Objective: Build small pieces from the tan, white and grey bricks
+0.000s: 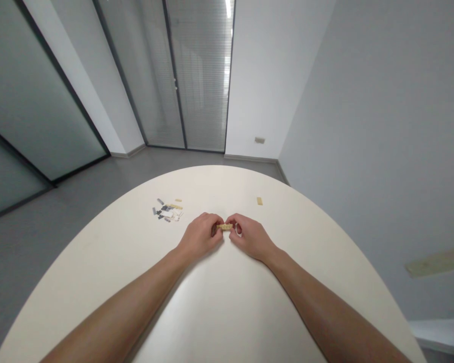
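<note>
Pinched by left hand point(202, 234) and right hand point(250, 236): yellow strip point(226, 227). Beyond strip, leftward: small-piece cluster point(167, 214); rightward: lone yellow piece point(259, 201).

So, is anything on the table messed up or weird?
Just one thing, maybe on purpose: a lone yellow piece lies beyond the right hand, away from the jumbled pile on the left. Nothing looks spilled; cracks would be too small to see.

No text, label, brand, number or sign can be read; the small pieces point(167, 214) on the tabletop point(227, 307) (tiny and soft-edged at this size) are too blurred to tell whether any carry markings.
</note>
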Tool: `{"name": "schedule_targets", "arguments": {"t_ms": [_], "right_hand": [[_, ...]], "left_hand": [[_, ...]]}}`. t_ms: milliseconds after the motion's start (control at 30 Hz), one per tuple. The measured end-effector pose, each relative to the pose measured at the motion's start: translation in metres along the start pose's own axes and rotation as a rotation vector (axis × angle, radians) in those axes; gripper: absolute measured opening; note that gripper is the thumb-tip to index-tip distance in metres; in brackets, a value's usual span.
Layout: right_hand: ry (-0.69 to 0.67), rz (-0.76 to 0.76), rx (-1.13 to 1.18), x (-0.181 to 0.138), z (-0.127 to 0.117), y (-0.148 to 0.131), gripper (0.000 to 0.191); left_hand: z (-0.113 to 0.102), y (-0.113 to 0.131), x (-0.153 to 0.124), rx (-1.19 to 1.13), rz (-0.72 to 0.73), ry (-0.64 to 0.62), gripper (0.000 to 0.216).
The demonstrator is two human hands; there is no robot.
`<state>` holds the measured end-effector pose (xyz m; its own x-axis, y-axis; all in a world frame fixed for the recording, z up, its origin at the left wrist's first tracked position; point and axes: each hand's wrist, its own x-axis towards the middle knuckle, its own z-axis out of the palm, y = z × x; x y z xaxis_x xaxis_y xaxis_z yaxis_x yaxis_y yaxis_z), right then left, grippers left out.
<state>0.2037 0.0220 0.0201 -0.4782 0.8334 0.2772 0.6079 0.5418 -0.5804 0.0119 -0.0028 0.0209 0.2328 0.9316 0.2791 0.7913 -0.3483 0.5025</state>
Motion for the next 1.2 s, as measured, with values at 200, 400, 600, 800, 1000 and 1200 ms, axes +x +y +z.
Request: {"name": "schedule_targets", "arguments": {"t_ms": [200,400,600,800,1000,1200], "right_hand": [[0.013,-0.020,-0.001,0.0011,0.0002,0.0007,0.021],[0.028,-0.006,-0.035,0.0013,-0.0007,0.0008,0.021],[0.048,0.023,-0.017,0.0014,0.0002,0.0034,0.021],[0.047,0.015,-0.017,0.0016,0.0000,0.0038,0.020],[0.043,0.015,-0.013,0.0023,-0.0001,0.0026,0.020],[0.041,0.025,-0.013,0.0022,0.0002,0.0033,0.020]], "left_hand": [[0.0002,0.0008,0.0004,0.013,0.003,-0.004,0.012],[-0.0010,0.0003,0.0002,0.003,0.003,-0.009,0.014],[-0.0001,-0.0022,-0.0004,-0.008,0.008,-0.005,0.020],[0.0006,-0.0025,-0.0001,-0.006,0.011,-0.002,0.021],[-0.0006,-0.0027,-0.0002,-0.014,0.023,0.000,0.021],[0.0012,-0.0030,-0.0004,-0.015,0.018,0.011,0.021]]}}
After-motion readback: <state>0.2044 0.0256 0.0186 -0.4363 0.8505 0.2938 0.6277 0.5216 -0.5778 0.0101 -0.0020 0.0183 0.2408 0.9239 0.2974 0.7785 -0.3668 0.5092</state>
